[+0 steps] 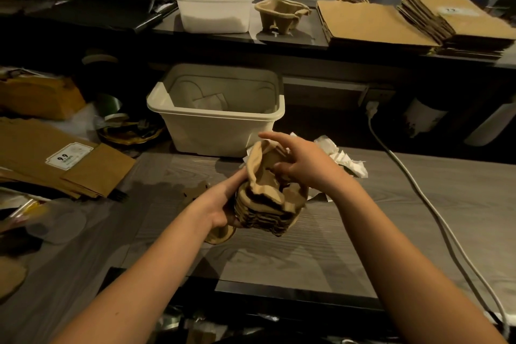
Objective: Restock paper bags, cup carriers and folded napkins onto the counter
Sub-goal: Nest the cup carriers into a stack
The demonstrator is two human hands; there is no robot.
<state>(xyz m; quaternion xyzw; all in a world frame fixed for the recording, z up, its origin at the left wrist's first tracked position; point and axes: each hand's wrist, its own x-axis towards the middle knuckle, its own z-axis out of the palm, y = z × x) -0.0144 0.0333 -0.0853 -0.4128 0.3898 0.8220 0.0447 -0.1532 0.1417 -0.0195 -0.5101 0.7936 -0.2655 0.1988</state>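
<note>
The paper bags [374, 22] and one cup carrier [282, 15] are sitting on the rear worktop [301, 35]. The left hand [223, 204] grip is clasping the stack of cup carriers [268, 204], and the right hand [304, 165] is pinching its top. This stack and the loose napkins [346, 159] are probably awaiting placement.

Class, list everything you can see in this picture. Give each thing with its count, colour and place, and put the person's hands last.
cup carrier stack: one stack, brown, held over the table
single cup carrier: one, brown, middle of the upper counter
lidded tub: one, white, upper counter, left of the single cup carrier
paper bag stacks: two, brown, upper counter, right
labelled paper bags: several, brown, far left
bin: one, cream, open, below the counter
crumpled paper: a few pieces, white, behind the right hand
cable: one, white, across the table, right
table: one, grey wood grain
left hand: grips the stack's left side
right hand: on the stack's top, forefinger straight
</note>
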